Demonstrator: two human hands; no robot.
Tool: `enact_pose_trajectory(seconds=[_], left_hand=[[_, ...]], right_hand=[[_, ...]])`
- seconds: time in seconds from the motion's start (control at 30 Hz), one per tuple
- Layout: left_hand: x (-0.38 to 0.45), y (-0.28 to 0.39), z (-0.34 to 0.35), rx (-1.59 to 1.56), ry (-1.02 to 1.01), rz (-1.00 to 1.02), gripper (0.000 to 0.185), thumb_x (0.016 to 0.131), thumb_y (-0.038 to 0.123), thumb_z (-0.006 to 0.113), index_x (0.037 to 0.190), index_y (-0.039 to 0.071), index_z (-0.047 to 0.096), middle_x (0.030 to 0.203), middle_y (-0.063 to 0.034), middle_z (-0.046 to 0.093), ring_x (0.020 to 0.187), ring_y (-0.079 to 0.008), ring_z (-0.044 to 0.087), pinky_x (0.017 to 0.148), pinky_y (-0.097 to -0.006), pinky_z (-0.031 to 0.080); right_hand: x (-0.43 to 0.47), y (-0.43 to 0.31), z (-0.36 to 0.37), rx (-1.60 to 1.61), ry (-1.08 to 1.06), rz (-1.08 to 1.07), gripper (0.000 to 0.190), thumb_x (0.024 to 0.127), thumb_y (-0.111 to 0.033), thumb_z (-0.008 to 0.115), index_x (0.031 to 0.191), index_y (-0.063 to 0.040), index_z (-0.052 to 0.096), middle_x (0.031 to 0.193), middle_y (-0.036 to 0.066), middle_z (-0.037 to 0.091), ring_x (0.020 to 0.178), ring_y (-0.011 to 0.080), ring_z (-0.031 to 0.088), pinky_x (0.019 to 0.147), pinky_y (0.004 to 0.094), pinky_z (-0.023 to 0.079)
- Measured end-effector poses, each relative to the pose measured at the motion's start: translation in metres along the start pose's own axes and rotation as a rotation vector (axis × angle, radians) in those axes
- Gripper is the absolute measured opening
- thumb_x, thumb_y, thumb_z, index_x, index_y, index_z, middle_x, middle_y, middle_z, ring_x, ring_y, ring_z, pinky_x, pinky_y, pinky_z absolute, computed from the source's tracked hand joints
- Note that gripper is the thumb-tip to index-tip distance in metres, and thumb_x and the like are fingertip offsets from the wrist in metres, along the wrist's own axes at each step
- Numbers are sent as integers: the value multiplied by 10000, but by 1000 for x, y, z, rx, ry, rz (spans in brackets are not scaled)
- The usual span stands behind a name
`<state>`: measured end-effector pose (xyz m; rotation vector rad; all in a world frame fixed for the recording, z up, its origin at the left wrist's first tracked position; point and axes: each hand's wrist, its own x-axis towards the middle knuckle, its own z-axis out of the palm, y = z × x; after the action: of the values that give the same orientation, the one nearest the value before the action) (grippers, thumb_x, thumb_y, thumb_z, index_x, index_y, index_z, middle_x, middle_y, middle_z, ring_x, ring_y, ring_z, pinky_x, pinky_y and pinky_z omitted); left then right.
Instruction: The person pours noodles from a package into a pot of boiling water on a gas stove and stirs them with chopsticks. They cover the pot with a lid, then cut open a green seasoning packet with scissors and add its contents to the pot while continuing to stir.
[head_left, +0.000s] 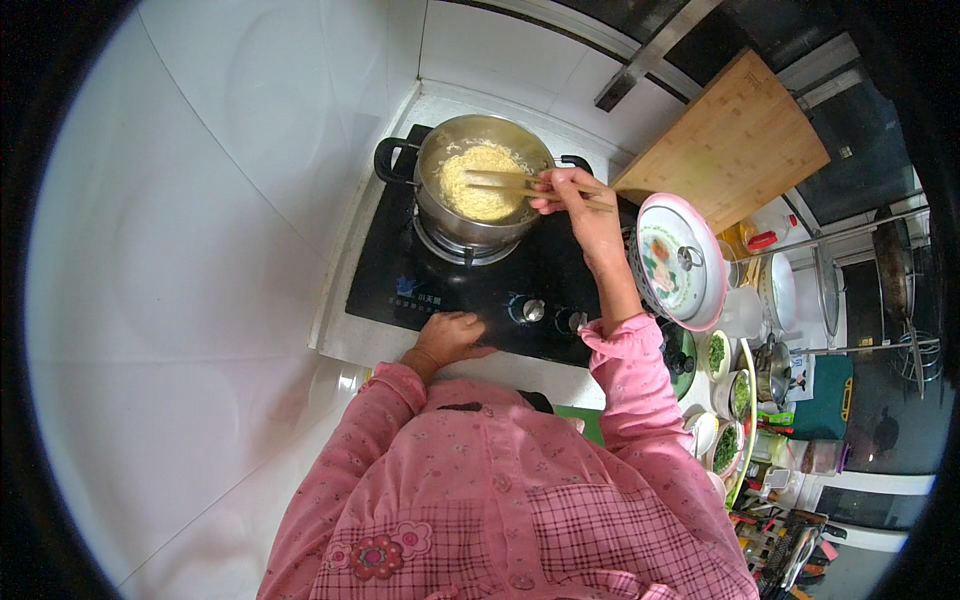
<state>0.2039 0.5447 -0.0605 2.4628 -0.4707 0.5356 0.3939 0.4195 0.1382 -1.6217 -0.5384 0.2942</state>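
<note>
My right hand (577, 196) grips a pair of wooden chopsticks (502, 185), whose tips reach into the noodles. Those pale yellow noodles (480, 196) lie in a round, loosened mass inside a stainless steel pot (474, 219). The two-handled pot sits on a burner of the black gas hob (420, 247), and my right hand is over its right rim. At the hob's front edge, my left hand (450, 337) rests with its fingers curled down; its palm is hidden. Two round control knobs, one of them silver (533, 310), are to the right of that hand.
Right of the hob stands a pink-rimmed enamel basin (721, 247) with a lid (694, 292) in it. Behind it leans a wooden cutting board (731, 142). Bowls of chopped greens (725, 448) stand farther along the counter. A white wall (225, 187) borders the left side.
</note>
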Motion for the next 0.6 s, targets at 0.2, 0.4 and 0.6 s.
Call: enact_pose_trajectory(seconds=[0.2, 0.4, 0.6], left_hand=[[-1, -1, 2, -37, -48, -33, 446, 709, 446, 768, 627, 97, 502, 659, -52, 506, 635, -262, 611, 557, -395, 508], [2, 2, -4, -26, -49, -38, 443, 721, 447, 758, 626, 101, 499, 669, -50, 510, 633, -260, 606, 562, -389, 507], [-2, -3, 1, -22, -19, -11, 439, 726, 453, 754, 640, 102, 505, 677, -47, 514, 633, -261, 605, 568, -387, 508]], right_hand=[[2, 3, -18, -125, 50, 18, 290, 977, -214, 559, 1010, 59, 649, 927, 139, 692, 759, 187, 685, 688, 266, 551], [-2, -12, -14, -187, 129, -78, 264, 978, -202, 562, 975, 49, 646, 895, 132, 696, 724, 182, 686, 649, 266, 552], [-3, 3, 5, -140, 34, -36, 186, 959, -152, 589, 948, 30, 628, 823, 100, 682, 709, 164, 685, 632, 258, 552]])
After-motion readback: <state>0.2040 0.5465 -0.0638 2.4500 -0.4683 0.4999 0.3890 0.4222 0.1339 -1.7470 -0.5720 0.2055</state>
